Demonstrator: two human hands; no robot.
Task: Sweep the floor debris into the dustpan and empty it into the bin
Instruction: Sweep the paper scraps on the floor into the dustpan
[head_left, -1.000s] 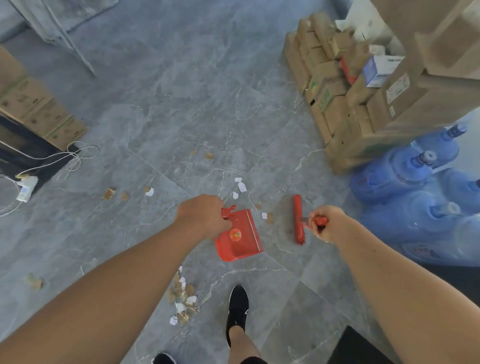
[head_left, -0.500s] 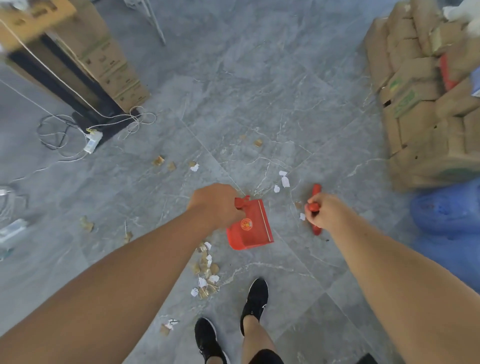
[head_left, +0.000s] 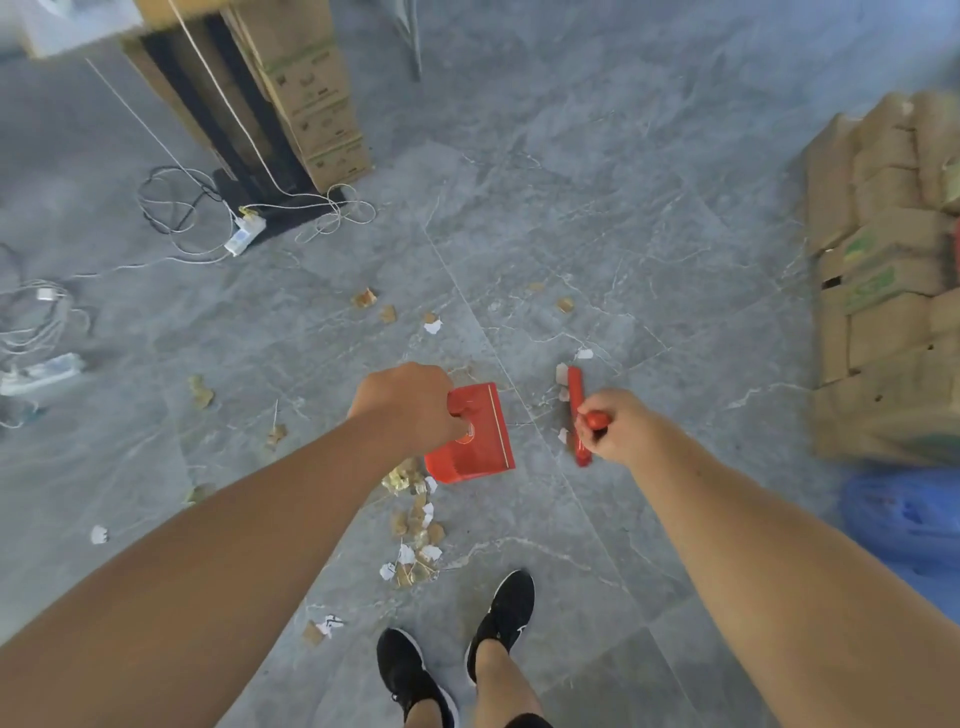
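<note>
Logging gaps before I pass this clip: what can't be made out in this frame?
All from the head view:
Bin: nowhere in the frame.
Dustpan: handle covered by the left hand; whether it holds any scraps is unclear.
Brush: handle wrapped by the right hand; bristles hidden under its red back.
Blue thing: blurred and cut by the right edge.
Boxes: print too blurred to read.

Both forearms are bare as far as the picture shows them, and so are the left hand (head_left: 410, 405) and the right hand (head_left: 618, 426); the lower legs are bare too; the feet wear low black sport shoes; the left shoe (head_left: 410, 670) has a thin white edge at the sole; the right shoe (head_left: 506, 608) has a small white mark on its side; a strip of dark cloth (head_left: 524, 721) shows at the bottom edge.
</note>
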